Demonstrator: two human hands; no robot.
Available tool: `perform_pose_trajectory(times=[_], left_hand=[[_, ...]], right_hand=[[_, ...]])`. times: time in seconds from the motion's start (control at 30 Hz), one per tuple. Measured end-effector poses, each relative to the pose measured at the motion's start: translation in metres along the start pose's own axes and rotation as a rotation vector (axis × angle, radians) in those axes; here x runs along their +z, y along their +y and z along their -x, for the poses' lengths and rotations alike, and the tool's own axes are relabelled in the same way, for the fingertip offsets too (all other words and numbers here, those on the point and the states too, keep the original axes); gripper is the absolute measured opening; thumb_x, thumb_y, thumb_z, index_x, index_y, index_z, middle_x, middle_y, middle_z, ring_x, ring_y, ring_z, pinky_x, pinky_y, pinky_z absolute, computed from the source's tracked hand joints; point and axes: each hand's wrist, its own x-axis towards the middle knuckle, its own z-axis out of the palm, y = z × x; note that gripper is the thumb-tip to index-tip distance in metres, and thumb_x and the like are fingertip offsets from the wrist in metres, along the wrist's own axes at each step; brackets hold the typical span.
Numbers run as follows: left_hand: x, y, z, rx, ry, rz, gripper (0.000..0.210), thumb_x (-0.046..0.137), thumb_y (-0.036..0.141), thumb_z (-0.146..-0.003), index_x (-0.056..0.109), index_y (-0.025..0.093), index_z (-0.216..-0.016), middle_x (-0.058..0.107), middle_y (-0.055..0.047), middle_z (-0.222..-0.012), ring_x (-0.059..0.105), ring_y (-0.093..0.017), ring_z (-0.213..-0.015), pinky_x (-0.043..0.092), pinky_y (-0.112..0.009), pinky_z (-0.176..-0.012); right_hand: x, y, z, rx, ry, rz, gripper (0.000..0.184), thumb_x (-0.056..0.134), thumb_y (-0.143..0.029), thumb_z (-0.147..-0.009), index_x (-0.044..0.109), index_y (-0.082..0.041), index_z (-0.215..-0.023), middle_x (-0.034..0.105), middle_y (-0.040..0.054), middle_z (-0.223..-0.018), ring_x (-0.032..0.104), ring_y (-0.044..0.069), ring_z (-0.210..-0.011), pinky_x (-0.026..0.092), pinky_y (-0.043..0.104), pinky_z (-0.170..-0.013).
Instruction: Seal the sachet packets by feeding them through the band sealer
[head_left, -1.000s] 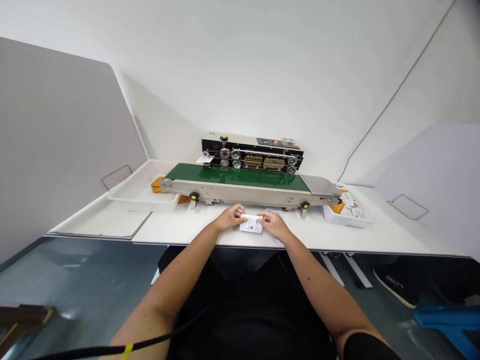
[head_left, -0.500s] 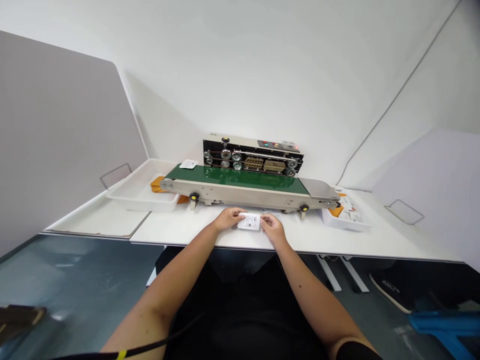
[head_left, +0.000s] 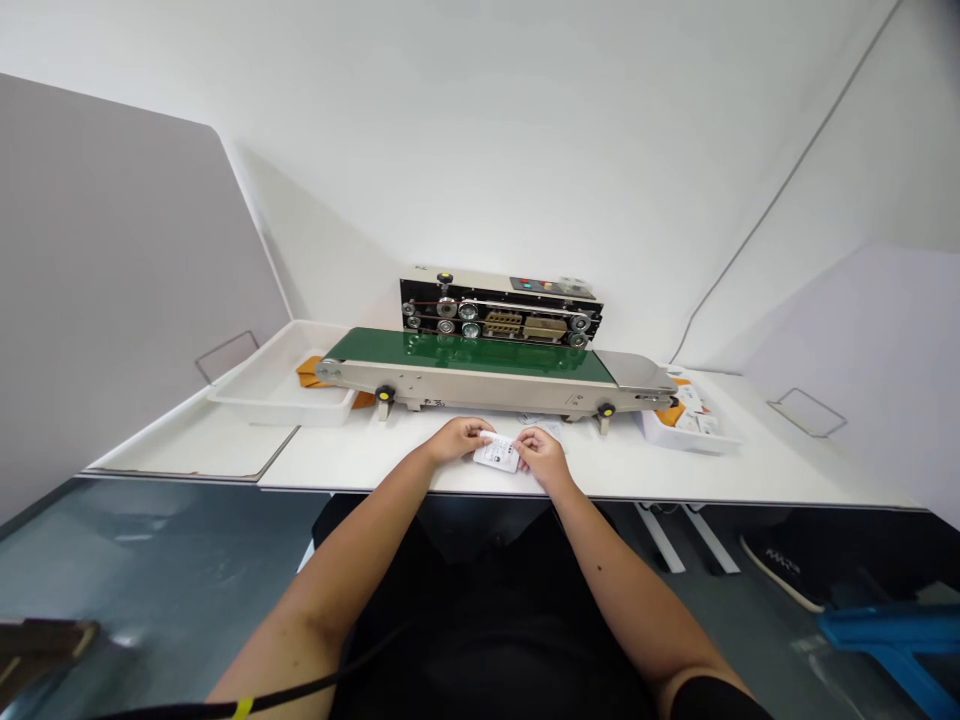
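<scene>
A small white printed packet [head_left: 496, 452] is pinched between my two hands, low over the table near its front edge. My left hand [head_left: 459, 438] grips its upper left corner. At its right side, the fingers of my right hand [head_left: 541, 455] close on the packet's edge. Black print faces up, and the packet tilts down to the right. Just beyond my hands stands a band sealer [head_left: 502, 312] with a green conveyor belt [head_left: 480, 358].
Left of the belt is a white tray [head_left: 259, 412] with an orange item [head_left: 309, 373]. At the right end, another white tray [head_left: 694, 440] holds several white packets and orange pieces. Clear, printed-looking flat pieces [head_left: 541, 425] lie behind my right hand. Partitions flank the white table [head_left: 780, 470].
The packet in my hands has tilted, its right side now lower and nearer me. A white packet at the belt's left end is no longer on the belt.
</scene>
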Motion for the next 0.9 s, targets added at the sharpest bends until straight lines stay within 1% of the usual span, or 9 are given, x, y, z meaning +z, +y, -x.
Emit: perform_pose_trajectory(times=[0.1, 0.23, 0.33, 0.43, 0.53, 0.63, 0.77, 0.83, 0.9], left_hand=[[-0.001, -0.002, -0.001, -0.002, -0.008, 0.026, 0.046, 0.075, 0.05, -0.077, 0.068, 0.011, -0.1, 0.063, 0.0, -0.068, 0.052, -0.009, -0.052, 0.038, -0.02, -0.05], [-0.002, -0.005, -0.003, 0.017, 0.042, 0.136, 0.046, 0.077, 0.052, -0.075, 0.057, 0.014, -0.094, 0.065, 0.0, -0.066, 0.058, -0.011, -0.053, 0.04, -0.019, -0.051], [-0.002, -0.009, -0.006, 0.034, 0.04, 0.231, 0.05, 0.08, 0.053, -0.073, 0.047, 0.018, -0.089, 0.071, -0.002, -0.075, 0.068, -0.015, -0.064, 0.047, -0.022, -0.059], [0.0, -0.011, -0.006, 0.056, -0.017, 0.255, 0.049, 0.081, 0.048, -0.074, 0.047, 0.018, -0.089, 0.073, -0.005, -0.085, 0.071, -0.017, -0.077, 0.052, -0.026, -0.069], [0.001, -0.009, -0.003, 0.076, -0.042, 0.272, 0.046, 0.082, 0.043, -0.075, 0.05, 0.016, -0.094, 0.073, -0.009, -0.096, 0.072, -0.02, -0.087, 0.053, -0.031, -0.077], [0.001, -0.003, 0.0, 0.075, -0.027, 0.265, 0.044, 0.081, 0.041, -0.077, 0.051, 0.016, -0.097, 0.072, -0.012, -0.103, 0.072, -0.021, -0.089, 0.054, -0.034, -0.08], [0.001, 0.001, 0.002, 0.079, -0.018, 0.232, 0.043, 0.078, 0.044, -0.079, 0.054, 0.015, -0.098, 0.071, -0.012, -0.104, 0.072, -0.019, -0.084, 0.054, -0.032, -0.076], [0.001, 0.001, 0.002, 0.084, -0.018, 0.217, 0.043, 0.078, 0.045, -0.079, 0.054, 0.015, -0.098, 0.071, -0.012, -0.103, 0.072, -0.018, -0.082, 0.054, -0.031, -0.075], [0.0, -0.001, 0.002, 0.083, -0.019, 0.203, 0.043, 0.077, 0.047, -0.08, 0.054, 0.015, -0.098, 0.071, -0.012, -0.104, 0.071, -0.018, -0.082, 0.054, -0.031, -0.074]], right_hand=[[0.0, -0.001, 0.0, -0.003, 0.004, -0.013, 0.029, 0.072, -0.046, -0.075, 0.057, -0.021, -0.083, 0.058, -0.0036, -0.056, 0.053, 0.013, -0.044, 0.044, 0.025, -0.044], [-0.001, 0.003, -0.002, -0.067, 0.129, -0.164, 0.034, 0.071, -0.046, -0.077, 0.057, -0.022, -0.096, 0.063, -0.0025, -0.068, 0.057, 0.012, -0.051, 0.047, 0.024, -0.047], [0.005, 0.006, -0.003, -0.067, 0.027, -0.223, 0.041, 0.076, -0.041, -0.071, 0.061, -0.021, -0.104, 0.07, 0.0027, -0.086, 0.063, 0.014, -0.063, 0.05, 0.025, -0.054], [0.016, 0.003, -0.007, -0.026, -0.086, -0.148, 0.03, 0.077, -0.039, -0.07, 0.067, -0.018, -0.09, 0.07, 0.003, -0.078, 0.064, 0.015, -0.064, 0.052, 0.026, -0.058], [0.015, -0.013, -0.024, -0.05, 0.037, -0.149, 0.027, 0.073, -0.042, -0.074, 0.066, -0.018, -0.084, 0.07, 0.0016, -0.074, 0.064, 0.014, -0.06, 0.053, 0.026, -0.059], [-0.016, -0.044, -0.06, -0.126, 0.215, -0.209, 0.033, 0.072, -0.044, -0.073, 0.062, -0.018, -0.092, 0.07, 0.0012, -0.078, 0.063, 0.012, -0.054, 0.051, 0.022, -0.052], [-0.095, -0.084, -0.116, -0.187, 0.532, -0.171, 0.029, 0.067, -0.038, -0.079, 0.06, -0.017, -0.098, 0.063, -0.0032, -0.062, 0.056, 0.009, -0.042, 0.04, 0.017, -0.039], [-0.131, -0.095, -0.138, -0.112, 0.697, -0.103, 0.019, 0.063, -0.029, -0.081, 0.061, -0.016, -0.095, 0.06, -0.0035, -0.057, 0.055, 0.01, -0.042, 0.038, 0.016, -0.037], [-0.155, -0.099, -0.154, 0.0, 0.804, -0.055, 0.009, 0.06, -0.021, -0.082, 0.061, -0.015, -0.089, 0.057, -0.0032, -0.054, 0.056, 0.01, -0.042, 0.038, 0.016, -0.037]])
